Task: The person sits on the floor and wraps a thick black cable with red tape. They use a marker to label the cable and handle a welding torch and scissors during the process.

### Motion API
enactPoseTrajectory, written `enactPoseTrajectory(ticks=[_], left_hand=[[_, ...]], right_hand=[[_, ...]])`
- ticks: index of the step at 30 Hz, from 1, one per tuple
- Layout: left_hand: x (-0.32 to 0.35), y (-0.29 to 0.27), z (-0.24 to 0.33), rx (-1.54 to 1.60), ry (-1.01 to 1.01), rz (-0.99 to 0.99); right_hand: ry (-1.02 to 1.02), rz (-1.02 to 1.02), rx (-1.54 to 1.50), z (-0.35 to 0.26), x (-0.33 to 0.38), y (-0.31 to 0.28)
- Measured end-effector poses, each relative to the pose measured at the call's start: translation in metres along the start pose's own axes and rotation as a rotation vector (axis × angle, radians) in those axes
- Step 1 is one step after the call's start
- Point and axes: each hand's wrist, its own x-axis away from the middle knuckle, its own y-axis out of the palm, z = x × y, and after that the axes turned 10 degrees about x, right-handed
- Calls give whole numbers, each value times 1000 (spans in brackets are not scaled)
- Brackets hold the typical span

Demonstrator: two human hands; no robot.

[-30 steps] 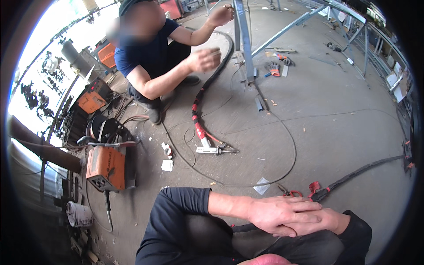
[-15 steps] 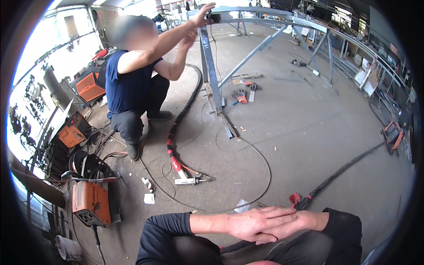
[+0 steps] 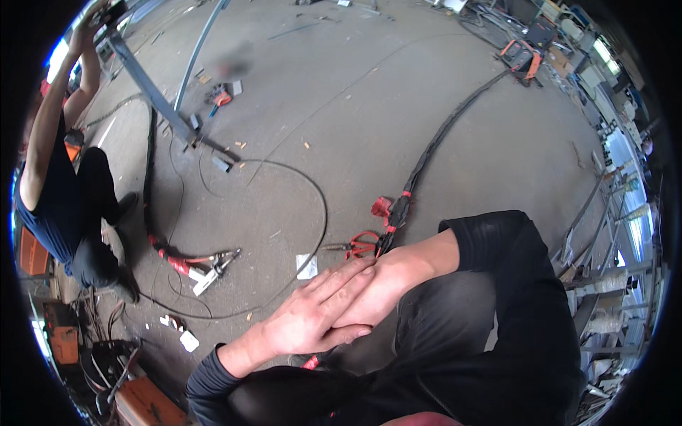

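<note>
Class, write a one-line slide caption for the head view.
Left hand laid over right hand above dark trousers; beyond, pliers and black cable lie on the concrete floor.

A grey concrete floor fills most of the view, dusty and scattered with small scraps. A thick black cable bundle runs across it toward an orange-framed machine at the far edge. A thin black wire loops in a wide circle nearby. A slanted steel frame stands at the upper left. Metal racks line the right side. Bright daylight enters from the left edge.
</note>
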Motion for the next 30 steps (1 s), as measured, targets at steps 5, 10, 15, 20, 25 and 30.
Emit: enactPoseTrajectory(ticks=[5, 10, 15, 20, 25, 30], left_hand=[[6, 6, -14, 32, -25, -8], [9, 10, -31, 92, -61, -15], [8, 17, -38, 140, -41, 12], [11, 18, -42, 155, -41, 20], [17, 24, -49, 163, 16, 56], [22, 21, -46, 142, 40, 64]], right_hand=[[1, 30, 31, 3, 4, -1], [248, -228, -37, 9, 3, -4], [201, 140, 237, 14, 11, 29], [-35, 247, 421, 27, 21, 30], [102, 64, 225, 21, 21, 10], [-17, -6, 313, 13, 8, -6]])
